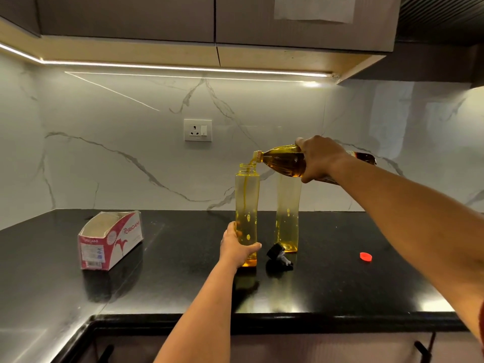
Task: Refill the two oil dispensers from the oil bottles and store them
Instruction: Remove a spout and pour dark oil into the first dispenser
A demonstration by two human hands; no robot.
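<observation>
My left hand [237, 248] clamps the near oil dispenser [246, 213] low on its body so it stands steady on the black counter [183, 279] while my right hand [320, 159], wrapped around the tipped oil bottle [284, 161], runs a thin stream into its open neck. The second dispenser [288, 213] waits just behind (also uncapped); its black pourer cap [279, 254] and the red bottle cap [366, 256] lie aside, clear of drips.

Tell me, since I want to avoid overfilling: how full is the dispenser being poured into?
Nearly empty. The dispenser, steadied by the left hand, shows only a shallow oil layer at its base, while a thin stream runs in from the oil bottle.
</observation>
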